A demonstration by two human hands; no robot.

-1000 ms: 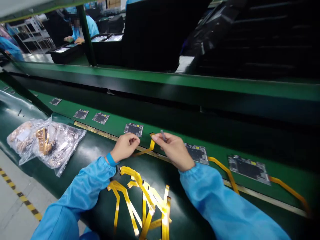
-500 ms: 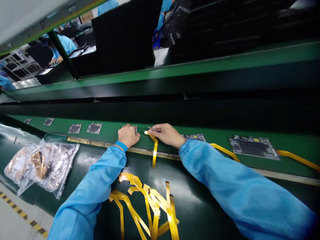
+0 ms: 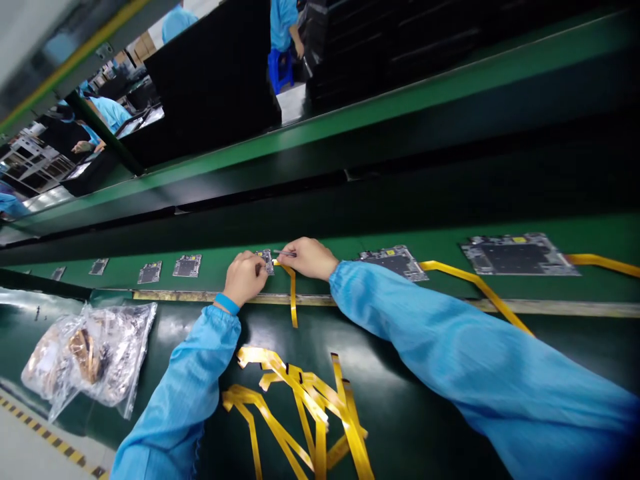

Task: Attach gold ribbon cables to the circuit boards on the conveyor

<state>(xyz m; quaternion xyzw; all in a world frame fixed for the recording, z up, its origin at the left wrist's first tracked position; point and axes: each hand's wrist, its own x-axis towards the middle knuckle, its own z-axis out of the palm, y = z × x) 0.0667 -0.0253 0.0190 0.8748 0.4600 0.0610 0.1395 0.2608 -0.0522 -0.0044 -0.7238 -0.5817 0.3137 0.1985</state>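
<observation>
My left hand (image 3: 245,277) is curled on the near edge of a small circuit board (image 3: 265,260) lying on the green conveyor belt (image 3: 440,257). My right hand (image 3: 307,257) pinches a thin grey tool (image 3: 285,253), its tip at the board's right edge. There the end of a yellow flex strip (image 3: 293,297) meets the board, and the strip hangs down over the belt's edge onto the dark bench. Both arms wear blue sleeves.
A loose pile of yellow flex strips (image 3: 305,407) lies on the dark bench (image 3: 400,407) in front of me. A clear bag of parts (image 3: 85,350) sits at the left. More boards line the belt, two at the right (image 3: 517,245) with strips attached. Other workers sit beyond the upper shelf.
Both hands have moved from above the bench forward to the board on the belt. The strip's end has come from mid-air to the board's right edge.
</observation>
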